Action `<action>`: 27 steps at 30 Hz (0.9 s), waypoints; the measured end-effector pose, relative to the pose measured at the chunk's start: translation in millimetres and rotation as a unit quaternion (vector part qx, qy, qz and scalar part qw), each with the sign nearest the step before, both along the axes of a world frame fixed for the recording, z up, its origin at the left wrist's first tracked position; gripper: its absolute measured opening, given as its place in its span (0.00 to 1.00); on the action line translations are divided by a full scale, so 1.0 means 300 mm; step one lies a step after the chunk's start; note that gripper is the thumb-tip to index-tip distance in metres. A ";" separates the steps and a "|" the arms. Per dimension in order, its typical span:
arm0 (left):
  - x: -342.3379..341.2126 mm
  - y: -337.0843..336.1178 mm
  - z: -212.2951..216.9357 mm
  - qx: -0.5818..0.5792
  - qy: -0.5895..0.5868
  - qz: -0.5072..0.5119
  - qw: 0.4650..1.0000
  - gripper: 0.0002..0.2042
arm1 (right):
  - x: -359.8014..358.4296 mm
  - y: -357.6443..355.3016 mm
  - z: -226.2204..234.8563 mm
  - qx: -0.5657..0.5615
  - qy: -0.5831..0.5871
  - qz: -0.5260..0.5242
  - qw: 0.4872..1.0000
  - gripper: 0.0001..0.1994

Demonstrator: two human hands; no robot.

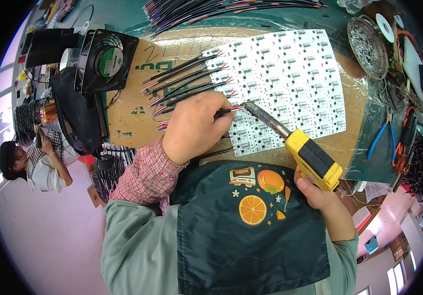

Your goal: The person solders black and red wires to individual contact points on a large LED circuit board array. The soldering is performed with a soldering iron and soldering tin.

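Observation:
My left hand pinches a black cable with red and white wire ends, holding its tip against the white panel of small circuit boards. My right hand grips the yellow and black handle of a soldering iron. Its metal tip meets the cable end at the panel's left edge. Several more black cables lie fanned along that edge, their ends on the boards. The panel rests on a brown cardboard sheet.
A black fan stands at the left of the bench. A round tin of solder dross, a solder reel and blue-handled pliers sit at the right. A bundle of cables lies at the back. Another person sits far left.

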State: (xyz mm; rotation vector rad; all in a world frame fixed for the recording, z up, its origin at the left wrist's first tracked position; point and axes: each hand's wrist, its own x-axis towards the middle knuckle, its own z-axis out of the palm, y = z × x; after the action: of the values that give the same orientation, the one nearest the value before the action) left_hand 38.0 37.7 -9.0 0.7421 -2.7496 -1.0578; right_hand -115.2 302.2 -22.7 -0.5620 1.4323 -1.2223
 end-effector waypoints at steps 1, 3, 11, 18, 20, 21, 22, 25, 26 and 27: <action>0.000 -0.001 -0.001 0.000 0.000 0.000 1.000 0.05 | 0.003 0.002 0.001 0.003 -0.016 -0.013 1.000 0.10; 0.001 -0.002 -0.004 -0.003 0.005 -0.002 1.000 0.05 | 0.008 0.011 -0.002 0.005 -0.032 -0.027 0.999 0.10; 0.001 -0.011 -0.008 0.007 -0.006 0.006 1.000 0.06 | 0.006 0.048 -0.018 0.025 -0.006 0.034 0.999 0.30; 0.001 -0.023 -0.004 0.024 -0.007 -0.001 1.000 0.07 | 0.009 0.037 -0.008 0.004 -0.001 0.020 1.000 0.27; 0.000 -0.024 -0.003 0.026 -0.012 -0.004 1.000 0.07 | 0.009 0.041 -0.014 0.016 -0.013 0.022 1.000 0.24; 0.000 -0.024 -0.003 0.027 -0.016 -0.006 0.999 0.07 | 0.010 0.042 -0.017 0.016 -0.012 0.022 1.000 0.24; 0.000 -0.025 -0.003 0.027 -0.015 -0.006 0.999 0.07 | 0.013 0.042 -0.018 0.010 -0.009 0.018 1.000 0.23; -0.001 -0.027 -0.002 0.024 -0.012 -0.013 1.000 0.07 | 0.009 0.028 -0.012 0.000 0.000 0.002 1.000 0.16; 0.000 -0.027 -0.002 0.026 -0.012 -0.015 0.999 0.07 | 0.007 0.022 -0.009 -0.005 0.005 -0.010 1.000 0.10; 0.000 -0.027 -0.002 0.028 -0.013 -0.016 0.999 0.07 | 0.007 0.020 -0.009 -0.005 0.005 -0.010 1.000 0.10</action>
State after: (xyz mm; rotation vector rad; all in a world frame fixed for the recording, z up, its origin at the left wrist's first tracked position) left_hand 38.2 29.5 -9.6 0.7256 -2.7735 -1.1441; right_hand -113.0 308.3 -25.3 -0.5636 1.4431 -1.2445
